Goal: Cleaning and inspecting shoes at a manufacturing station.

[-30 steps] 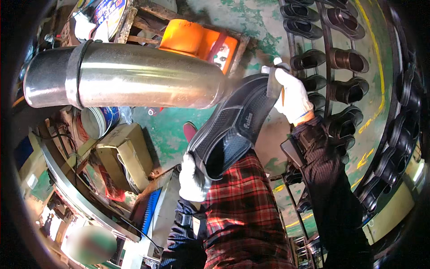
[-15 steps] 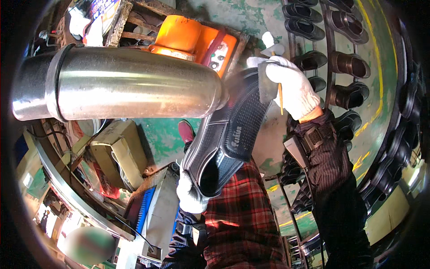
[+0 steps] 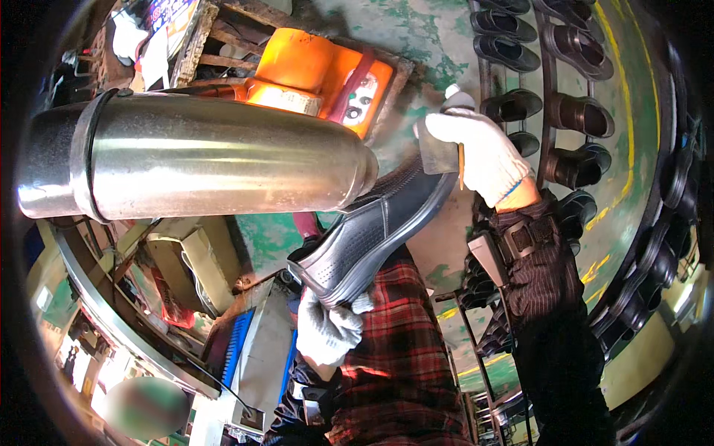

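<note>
Black shoe (image 3: 387,238), one: held aloft beside the steel tube's (image 3: 230,160) mouth, long axis slanting from heel, lower left, to toe, upper right. Left hand (image 3: 329,331), gloved: curled closed on heel. Right hand (image 3: 482,146), gloved: pinching flat grey piece (image 3: 439,154) at toe; contact unclear.

Has a green floor (image 3: 416,30), worn grey in patches, with 2 yellow lines (image 3: 636,134) at right. Holds metal racks (image 3: 548,82) there, a wooden frame (image 3: 195,46) at far left, a pale table edge (image 3: 111,327) at near left. Catches bright light (image 3: 119,364) there too.
</note>
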`<act>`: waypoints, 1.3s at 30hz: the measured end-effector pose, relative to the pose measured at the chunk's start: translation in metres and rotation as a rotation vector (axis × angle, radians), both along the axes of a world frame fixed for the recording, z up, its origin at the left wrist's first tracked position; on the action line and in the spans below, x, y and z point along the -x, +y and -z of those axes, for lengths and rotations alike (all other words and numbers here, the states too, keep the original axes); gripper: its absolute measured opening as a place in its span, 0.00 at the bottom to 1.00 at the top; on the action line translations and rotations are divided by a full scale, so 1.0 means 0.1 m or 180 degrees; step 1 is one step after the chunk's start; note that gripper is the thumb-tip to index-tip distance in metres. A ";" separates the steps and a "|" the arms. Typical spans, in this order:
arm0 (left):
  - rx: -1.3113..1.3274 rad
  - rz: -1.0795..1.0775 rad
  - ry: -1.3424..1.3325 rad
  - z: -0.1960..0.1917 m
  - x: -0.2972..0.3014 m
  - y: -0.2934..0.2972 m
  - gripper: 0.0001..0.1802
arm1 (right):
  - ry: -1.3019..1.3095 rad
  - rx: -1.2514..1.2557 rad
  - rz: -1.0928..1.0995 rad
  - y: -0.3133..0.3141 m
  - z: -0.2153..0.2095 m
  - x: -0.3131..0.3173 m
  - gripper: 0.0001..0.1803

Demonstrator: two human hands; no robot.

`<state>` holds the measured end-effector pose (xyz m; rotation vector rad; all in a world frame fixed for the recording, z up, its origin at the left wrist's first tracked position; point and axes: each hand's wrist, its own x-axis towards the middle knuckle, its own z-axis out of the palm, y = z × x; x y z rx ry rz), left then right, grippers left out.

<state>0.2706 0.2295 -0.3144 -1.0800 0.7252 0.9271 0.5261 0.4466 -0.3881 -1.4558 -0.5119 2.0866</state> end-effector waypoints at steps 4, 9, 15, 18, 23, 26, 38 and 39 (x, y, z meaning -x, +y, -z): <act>0.0069 -0.0227 -0.0480 -0.10 -0.08 0.17 0.24 | 0.0123 0.0399 0.0423 0.15 -0.10 -0.04 0.09; -0.0472 -0.0081 0.0421 -0.05 -0.44 0.43 0.27 | 0.0718 0.0142 0.1121 0.04 0.31 -0.60 0.15; -0.2232 0.1032 0.0665 -0.31 0.04 0.19 0.36 | 0.1463 -0.0475 0.1410 -0.58 -0.19 -0.37 0.20; -0.2036 0.1306 0.0113 -0.64 0.39 0.07 0.50 | 0.2052 -0.0649 0.1516 -0.98 -0.51 -0.09 0.18; -0.2175 0.4596 0.2469 -0.62 1.42 -1.22 0.44 | 0.2894 -0.1523 0.1645 -1.42 -1.43 0.52 0.14; -0.1983 0.2027 -0.0486 -0.74 1.84 -1.54 0.46 | 0.2668 -0.1595 0.1668 -1.76 -1.89 0.72 0.18; -0.3005 0.2975 0.0358 -3.06 2.09 -0.60 0.62 | -0.1468 -0.2338 0.1785 -2.30 -4.01 1.67 0.16; -0.3082 0.2921 0.0412 -3.10 2.06 -0.66 0.61 | -0.1539 -0.2516 0.1688 -2.31 -4.12 1.80 0.16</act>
